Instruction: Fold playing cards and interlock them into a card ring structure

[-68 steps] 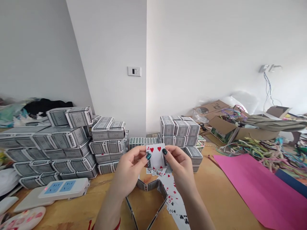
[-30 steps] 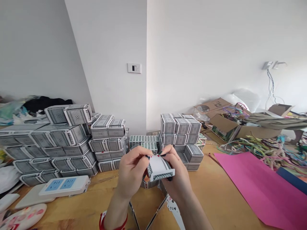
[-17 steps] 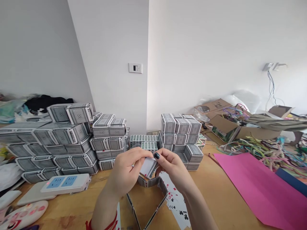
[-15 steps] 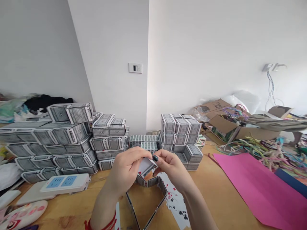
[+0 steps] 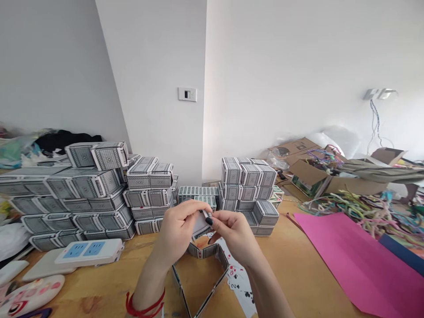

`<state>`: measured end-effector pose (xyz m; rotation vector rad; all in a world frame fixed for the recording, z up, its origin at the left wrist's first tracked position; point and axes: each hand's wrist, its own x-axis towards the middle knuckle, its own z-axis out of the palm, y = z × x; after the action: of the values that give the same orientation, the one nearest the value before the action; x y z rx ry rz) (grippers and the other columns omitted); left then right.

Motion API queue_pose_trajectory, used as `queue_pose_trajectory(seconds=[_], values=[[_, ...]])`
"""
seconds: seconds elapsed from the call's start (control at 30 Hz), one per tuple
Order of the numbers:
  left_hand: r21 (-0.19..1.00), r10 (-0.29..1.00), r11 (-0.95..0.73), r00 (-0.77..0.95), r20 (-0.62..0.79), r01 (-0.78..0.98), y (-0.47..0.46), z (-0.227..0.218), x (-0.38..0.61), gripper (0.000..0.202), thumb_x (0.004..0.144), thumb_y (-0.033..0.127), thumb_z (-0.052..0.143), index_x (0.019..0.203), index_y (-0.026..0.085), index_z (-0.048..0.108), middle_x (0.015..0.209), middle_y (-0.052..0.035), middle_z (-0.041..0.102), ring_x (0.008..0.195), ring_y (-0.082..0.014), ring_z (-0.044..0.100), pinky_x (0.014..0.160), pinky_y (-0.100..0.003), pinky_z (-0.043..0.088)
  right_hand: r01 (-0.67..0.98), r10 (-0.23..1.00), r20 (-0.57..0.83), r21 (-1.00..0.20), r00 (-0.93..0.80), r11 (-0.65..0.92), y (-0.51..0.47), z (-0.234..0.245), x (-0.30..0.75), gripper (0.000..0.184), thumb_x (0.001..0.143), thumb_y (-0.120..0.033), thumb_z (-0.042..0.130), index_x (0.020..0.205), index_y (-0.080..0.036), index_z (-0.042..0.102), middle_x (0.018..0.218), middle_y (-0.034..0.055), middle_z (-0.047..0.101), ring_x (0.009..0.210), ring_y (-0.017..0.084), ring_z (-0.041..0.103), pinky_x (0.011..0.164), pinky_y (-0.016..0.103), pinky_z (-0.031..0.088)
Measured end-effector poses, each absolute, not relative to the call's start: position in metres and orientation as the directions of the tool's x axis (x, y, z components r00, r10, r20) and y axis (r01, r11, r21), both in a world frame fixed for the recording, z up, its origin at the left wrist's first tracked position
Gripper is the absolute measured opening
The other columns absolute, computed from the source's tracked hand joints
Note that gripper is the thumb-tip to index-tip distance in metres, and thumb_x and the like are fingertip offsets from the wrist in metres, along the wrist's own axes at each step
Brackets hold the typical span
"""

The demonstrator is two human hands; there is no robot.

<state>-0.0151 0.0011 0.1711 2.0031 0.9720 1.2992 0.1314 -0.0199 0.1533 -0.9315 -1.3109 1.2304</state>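
My left hand (image 5: 179, 234) and my right hand (image 5: 233, 236) meet above the wooden table (image 5: 298, 269), both pinching one folded playing card (image 5: 200, 224). The card is bent between my fingertips and mostly hidden by them. Right below my hands stands a ring of folded cards (image 5: 202, 276) joined into a heart-like outline on the table. Loose face-up cards (image 5: 240, 278) lie fanned out under my right wrist.
Stacks of grey patterned card boxes (image 5: 89, 194) fill the left, with more card boxes (image 5: 247, 181) behind my hands. A white power strip (image 5: 88, 251) lies at the left front. A pink paper sheet (image 5: 351, 260), coloured strings and cardboard boxes (image 5: 308, 170) occupy the right.
The four of hearts, held flat and upright before, has been folded over and pressed smaller between both hands, which have drawn closer together.
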Motion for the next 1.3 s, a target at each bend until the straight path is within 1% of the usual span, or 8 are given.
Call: queue_pose_trajectory(seconds=[0.2, 0.33, 0.47, 0.67, 0.83, 1.0, 1.17, 1.3], values=[[0.925, 0.898, -0.376, 0.268, 0.348, 0.060, -0.006, 0.181, -0.010, 0.041, 0.077, 0.027, 0.051, 0.116, 0.018, 0.054, 0.099, -0.0090, 0.066, 0.087, -0.0209, 0.061, 0.070, -0.028, 0.050, -0.063, 0.966, 0.245, -0.969, -0.077, 0.241, -0.021, 0.152, 0.128, 0.026, 0.076, -0.037, 0.056, 0.075, -0.015, 0.067, 0.064, 0.0023, 0.060, 0.056, 0.013, 0.056, 0.053, 0.026, 0.049], [0.916, 0.931, -0.358, 0.147, 0.335, 0.179, -0.005, 0.181, -0.005, 0.029, 0.067, 0.029, 0.064, 0.094, 0.019, 0.064, 0.086, -0.0054, 0.067, 0.080, -0.0199, 0.061, 0.065, -0.027, 0.050, 0.049, 0.948, 0.317, -0.947, -0.022, 0.318, -0.023, 0.152, 0.124, 0.025, 0.078, -0.035, 0.053, 0.074, -0.016, 0.068, 0.059, 0.0020, 0.059, 0.056, 0.015, 0.055, 0.054, 0.027, 0.048], [0.943, 0.950, -0.310, 0.070, 0.303, 0.119, -0.004, 0.179, -0.004, 0.016, 0.065, 0.031, 0.066, 0.071, 0.016, 0.066, 0.070, -0.0036, 0.066, 0.063, -0.0160, 0.060, 0.055, -0.024, 0.049, 0.090, 0.915, 0.403, -0.912, 0.022, 0.399, -0.028, 0.152, 0.118, 0.023, 0.077, -0.033, 0.055, 0.067, -0.017, 0.067, 0.058, 0.0020, 0.059, 0.057, 0.015, 0.055, 0.051, 0.025, 0.045], [0.960, 0.959, -0.279, -0.057, 0.277, -0.033, -0.004, 0.175, -0.003, 0.016, 0.062, 0.030, 0.070, 0.066, 0.015, 0.066, 0.058, -0.0005, 0.063, 0.051, -0.0116, 0.054, 0.047, -0.021, 0.044, 0.219, 0.858, 0.512, -0.842, 0.037, 0.493, -0.032, 0.151, 0.112, 0.021, 0.081, -0.024, 0.048, 0.083, -0.021, 0.068, 0.065, 0.0026, 0.064, 0.055, 0.015, 0.057, 0.050, 0.025, 0.044], [0.959, 0.969, -0.241, 0.013, 0.246, -0.146, -0.002, 0.171, 0.002, 0.021, 0.069, 0.035, 0.065, 0.071, 0.015, 0.068, 0.065, -0.0039, 0.068, 0.059, -0.0148, 0.059, 0.055, -0.024, 0.047, 0.217, 0.844, 0.534, -0.831, 0.057, 0.512, -0.032, 0.151, 0.120, 0.023, 0.080, -0.020, 0.048, 0.084, -0.024, 0.069, 0.076, 0.0031, 0.069, 0.060, 0.017, 0.060, 0.056, 0.028, 0.047], [0.941, 0.944, -0.330, 0.062, 0.325, 0.080, -0.006, 0.175, 0.001, 0.022, 0.073, 0.037, 0.061, 0.076, 0.017, 0.069, 0.074, -0.0043, 0.069, 0.069, -0.0179, 0.062, 0.061, -0.025, 0.048, 0.237, 0.881, 0.471, -0.861, 0.037, 0.450, -0.028, 0.152, 0.133, 0.018, 0.081, -0.022, 0.048, 0.080, -0.021, 0.066, 0.072, 0.0032, 0.067, 0.064, 0.017, 0.059, 0.059, 0.028, 0.046], [0.859, 0.910, -0.401, 0.031, 0.413, 0.317, -0.010, 0.178, -0.002, 0.015, 0.074, 0.033, 0.058, 0.076, 0.021, 0.066, 0.074, -0.0014, 0.069, 0.065, -0.0167, 0.063, 0.061, -0.025, 0.048, 0.076, 0.894, 0.379, -0.925, 0.239, 0.372, -0.020, 0.152, 0.137, 0.011, 0.077, -0.029, 0.057, 0.085, -0.021, 0.056, 0.067, 0.0013, 0.062, 0.061, 0.015, 0.058, 0.056, 0.027, 0.047], [0.816, 0.897, -0.408, 0.012, 0.442, 0.409, -0.008, 0.178, -0.003, 0.013, 0.075, 0.030, 0.056, 0.074, 0.020, 0.064, 0.070, -0.0009, 0.069, 0.063, -0.0169, 0.063, 0.062, -0.026, 0.048, 0.174, 0.884, 0.379, -0.923, 0.274, 0.342, -0.018, 0.150, 0.136, 0.019, 0.072, -0.030, 0.063, 0.088, -0.020, 0.058, 0.076, 0.0043, 0.066, 0.069, 0.017, 0.061, 0.063, 0.029, 0.049]])
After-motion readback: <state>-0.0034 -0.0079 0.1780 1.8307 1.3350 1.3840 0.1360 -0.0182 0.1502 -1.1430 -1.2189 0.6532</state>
